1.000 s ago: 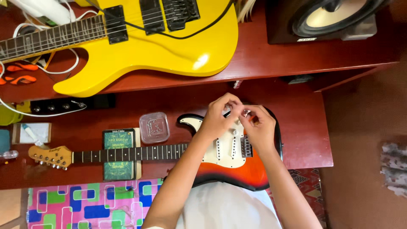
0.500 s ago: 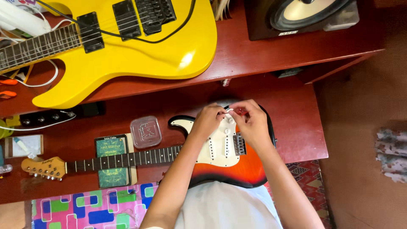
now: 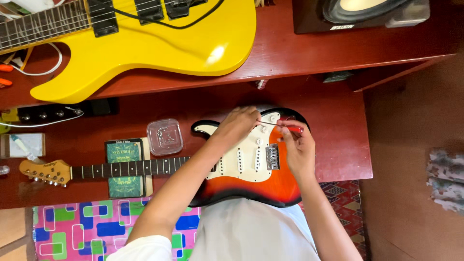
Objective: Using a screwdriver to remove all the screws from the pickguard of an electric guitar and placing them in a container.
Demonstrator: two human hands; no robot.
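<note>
Right hand (image 3: pixel 298 147): pinching a red-handled screwdriver (image 3: pixel 282 126), tip toward left hand (image 3: pixel 239 125), whose fingers curl on the pickguard of a sunburst guitar (image 3: pixel 251 166). Guitar flat on red desk (image 3: pixel 338 140); clear plastic box (image 3: pixel 165 137) and green booklet (image 3: pixel 123 166) beside its neck.

The left hand (image 3: pixel 238 126) covers the upper edge of the sunburst guitar (image 3: pixel 261 179), so what its fingertips touch there cannot be told. The thin metal shaft of the red-handled screwdriver (image 3: pixel 285 126) vanishes under that hand, and the right hand (image 3: pixel 297 150) hides most of the handle. The yellow guitar (image 3: pixel 145 43) and the speaker (image 3: pixel 357 14) are cut off by the top edge. Contents of the small clear plastic box (image 3: pixel 165 137) are too small to make out.
</note>
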